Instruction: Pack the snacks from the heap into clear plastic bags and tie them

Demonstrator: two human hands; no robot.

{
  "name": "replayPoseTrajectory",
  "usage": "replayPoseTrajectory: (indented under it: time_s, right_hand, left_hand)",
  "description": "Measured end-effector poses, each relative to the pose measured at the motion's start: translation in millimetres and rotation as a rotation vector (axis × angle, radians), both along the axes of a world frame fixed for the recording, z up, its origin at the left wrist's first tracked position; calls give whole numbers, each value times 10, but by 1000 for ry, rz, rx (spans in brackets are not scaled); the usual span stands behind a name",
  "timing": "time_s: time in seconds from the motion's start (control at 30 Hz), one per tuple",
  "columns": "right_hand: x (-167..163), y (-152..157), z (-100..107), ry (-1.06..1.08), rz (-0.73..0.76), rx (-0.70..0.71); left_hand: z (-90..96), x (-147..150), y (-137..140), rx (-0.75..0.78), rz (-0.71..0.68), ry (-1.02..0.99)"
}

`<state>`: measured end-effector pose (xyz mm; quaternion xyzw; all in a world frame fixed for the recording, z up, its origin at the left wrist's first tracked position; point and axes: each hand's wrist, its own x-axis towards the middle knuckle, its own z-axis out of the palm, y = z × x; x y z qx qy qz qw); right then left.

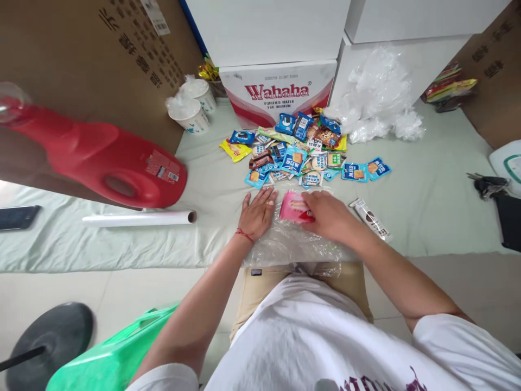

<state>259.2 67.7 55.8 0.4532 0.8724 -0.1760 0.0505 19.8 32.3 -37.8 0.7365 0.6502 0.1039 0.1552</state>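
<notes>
A pink snack packet (293,207) lies on a sheet of clear plastic film (280,239) at the front of the table. My right hand (325,212) is closed on the packet's right side, its fingertips partly hidden. To the left, my left hand (258,213) rests flat with its fingers spread at the film's edge. Just beyond both hands is a heap of small wrapped snacks (293,160) in blue, yellow and brown wrappers. A white wrapped bar (370,219) sits right of my right forearm.
A red plastic bottle (109,157) and a white film roll (138,218) are at the left. Paper cups (189,115), a Wahaha carton (280,92) and crumpled clear plastic (374,100) stand along the back. Keys (488,185) lie far right. A green bag (114,347) is below the table.
</notes>
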Motion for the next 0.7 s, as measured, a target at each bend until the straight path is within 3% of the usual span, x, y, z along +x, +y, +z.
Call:
replayPoseTrajectory:
  time_s: [0.1, 0.27, 0.7]
  right_hand:
    - [-211, -226, -133, -36, 74, -2]
    - [-316, -275, -319, -43, 62, 70]
    - [-335, -267, -332, -51, 59, 78]
  left_hand:
    - [8, -39, 7, -23, 18, -65]
    - [11, -46, 8, -26, 10, -64]
    - [-20, -14, 4, 14, -7, -6]
